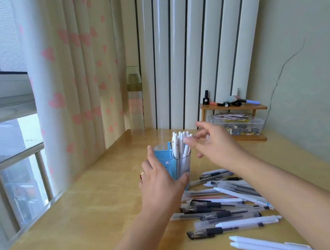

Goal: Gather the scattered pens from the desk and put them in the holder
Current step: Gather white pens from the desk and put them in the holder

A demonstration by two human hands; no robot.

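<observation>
A clear round holder (182, 164) with a blue card insert stands on the wooden desk (91, 210). Several white pens (179, 143) stand upright inside it. My left hand (162, 184) wraps around the holder's near side, a ring on one finger. My right hand (215, 145) hovers just right of the pen tops, fingers spread, holding nothing. Scattered pens (225, 206), white, clear and black-capped, lie in a loose pile on the desk to the right of the holder. Two more white pens (260, 244) lie near the front edge.
A small wooden shelf (237, 108) with bottles and markers stands at the back right, over a clear plastic box (239, 125) of small items. A tall glass bottle (135, 99) stands by the heart-print curtain (70, 84). The desk's left edge borders a window railing.
</observation>
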